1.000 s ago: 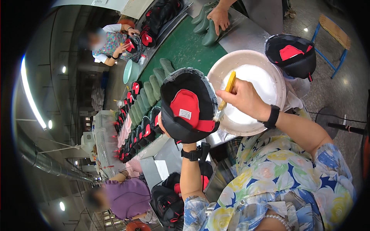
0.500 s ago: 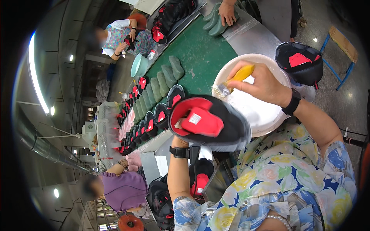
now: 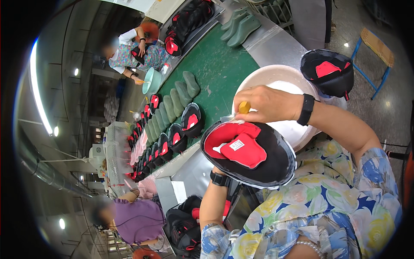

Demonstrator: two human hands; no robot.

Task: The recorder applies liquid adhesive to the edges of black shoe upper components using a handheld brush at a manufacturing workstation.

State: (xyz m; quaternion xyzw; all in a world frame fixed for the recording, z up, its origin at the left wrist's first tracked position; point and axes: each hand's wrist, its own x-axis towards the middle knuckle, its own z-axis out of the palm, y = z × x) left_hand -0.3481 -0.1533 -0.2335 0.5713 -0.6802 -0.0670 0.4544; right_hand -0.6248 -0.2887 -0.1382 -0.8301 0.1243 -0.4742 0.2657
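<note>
My left hand (image 3: 219,171) is under a black shoe upper (image 3: 276,155) with red lining, holding it sole side up; the fingers are mostly hidden by it. White paste marks the upper's rim. In my right hand (image 3: 264,102) is a brush (image 3: 244,107) with a yellow handle, gripped between thumb and fingers. Its pale bristles touch the upper's far edge. Behind the right hand stands a pale bowl (image 3: 276,71) of white paste, partly covered by hand and upper. Another black upper with red lining (image 3: 334,75) rests at the bowl's right.
A green conveyor belt (image 3: 215,71) carries rows of uppers (image 3: 192,122) and green shoe lasts (image 3: 191,84). More lasts (image 3: 244,30) lie at its near end. Two people work across and along the line. A stool (image 3: 377,47) stands right; a pile of uppers (image 3: 183,224) lies lower left.
The upper has moved right and nearer me. My right hand has brought the brush from over the bowl to the upper's edge. A co-worker's hand has left the green lasts at the top.
</note>
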